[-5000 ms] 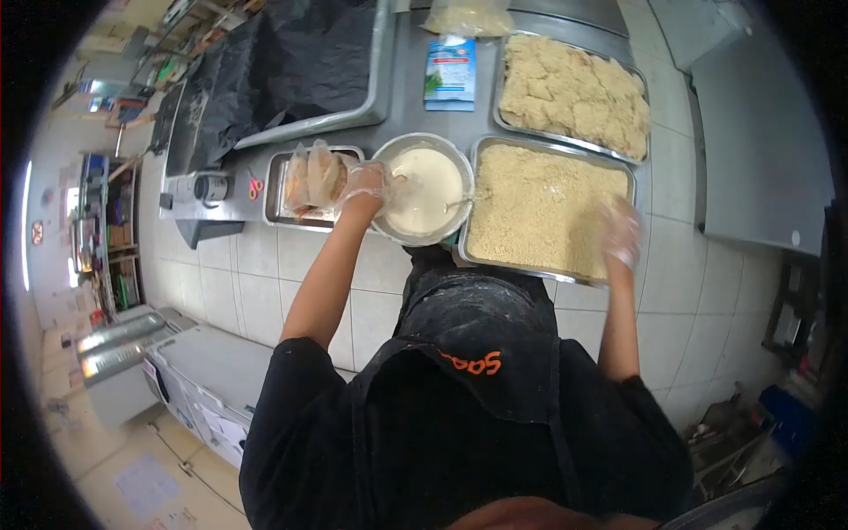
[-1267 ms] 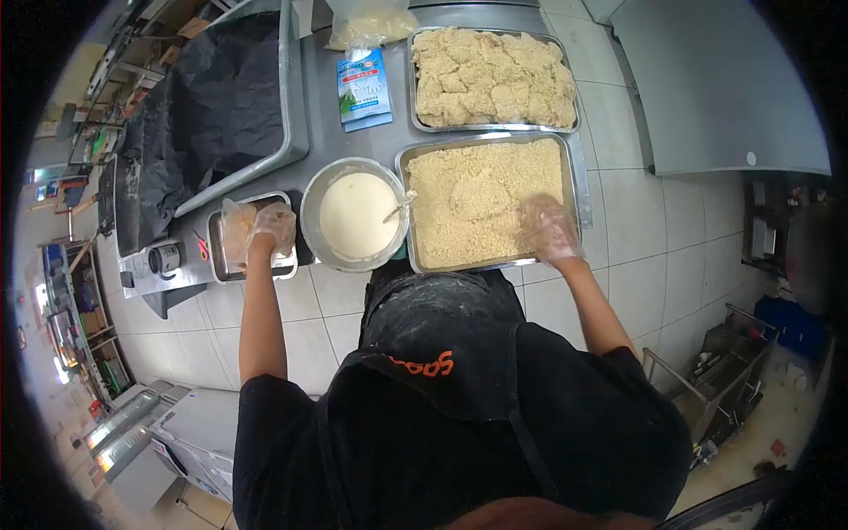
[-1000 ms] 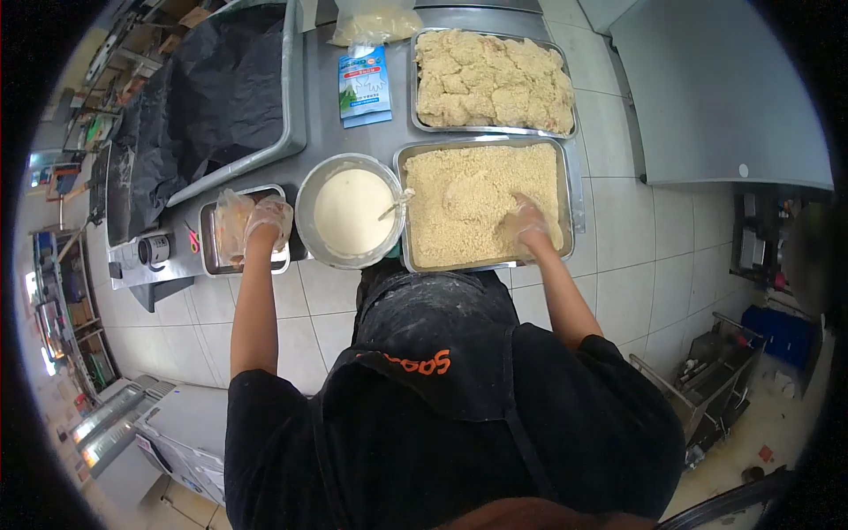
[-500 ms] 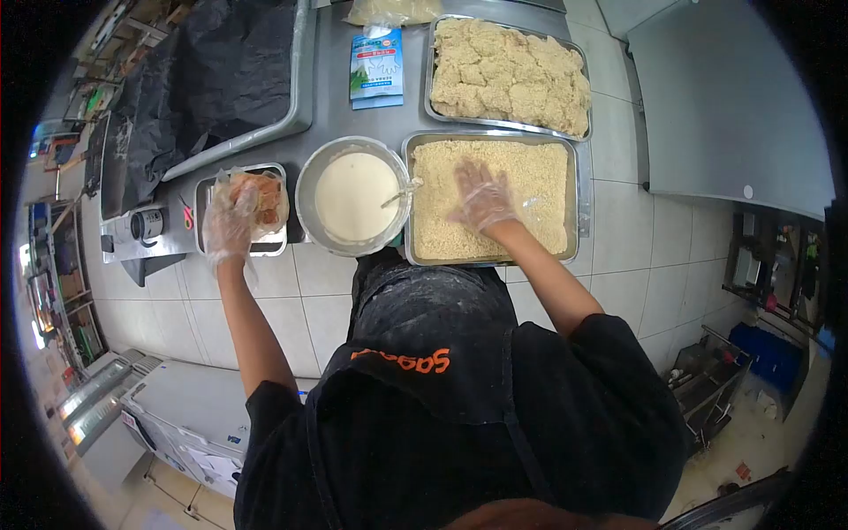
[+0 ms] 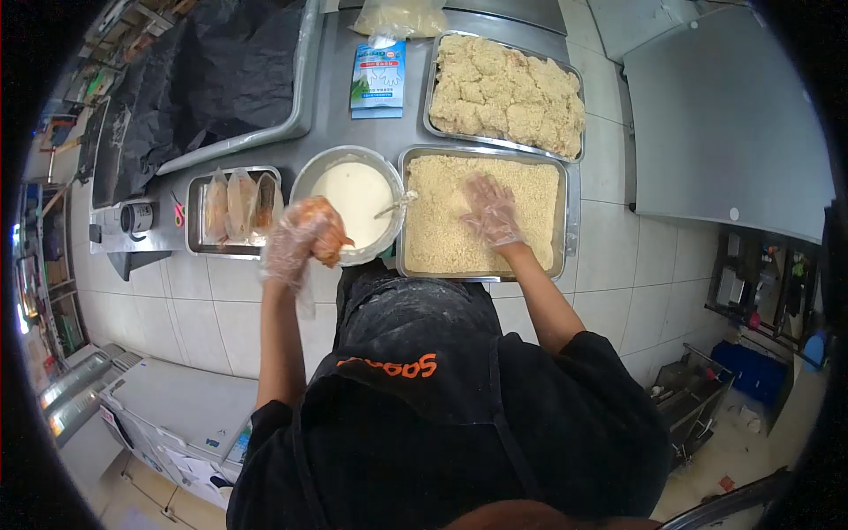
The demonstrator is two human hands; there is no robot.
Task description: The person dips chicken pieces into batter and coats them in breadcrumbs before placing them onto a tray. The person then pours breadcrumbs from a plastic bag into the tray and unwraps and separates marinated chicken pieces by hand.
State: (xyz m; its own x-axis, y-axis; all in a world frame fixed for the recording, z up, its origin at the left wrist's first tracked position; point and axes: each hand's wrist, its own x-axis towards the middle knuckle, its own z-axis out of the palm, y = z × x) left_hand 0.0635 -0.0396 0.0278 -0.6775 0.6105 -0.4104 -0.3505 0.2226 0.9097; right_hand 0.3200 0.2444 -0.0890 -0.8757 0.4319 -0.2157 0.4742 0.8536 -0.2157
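Observation:
My left hand [image 5: 288, 243], in a clear plastic glove, is closed around an orange-red piece of marinated meat [image 5: 326, 231]. It holds the meat beside and partly over the near-left rim of a metal bowl [image 5: 303, 168] of creamy white batter [image 5: 358, 196]. A utensil handle [image 5: 395, 206] leans across the bowl's right side. My right hand [image 5: 492, 212], gloved too, lies with fingers spread on pale bread crumbs [image 5: 442, 234] in a metal tray [image 5: 570, 216]. Left of the bowl, a small tray [image 5: 191, 231] holds plastic bags [image 5: 238, 205], one with orange contents.
Behind the crumb tray stands another tray heaped with crumb-coated pieces [image 5: 508, 93]. A blue glove packet [image 5: 378, 79] and a tied bag [image 5: 402, 18] lie at the back. Red-handled scissors [image 5: 178, 212] and a dark mug [image 5: 137, 217] are at left, near a black-lined bin [image 5: 221, 79].
My left hand has lifted the meat out of the small tray and moved right to the bowl. My right hand stays on the crumbs, nearly unmoved. The view has shifted slightly.

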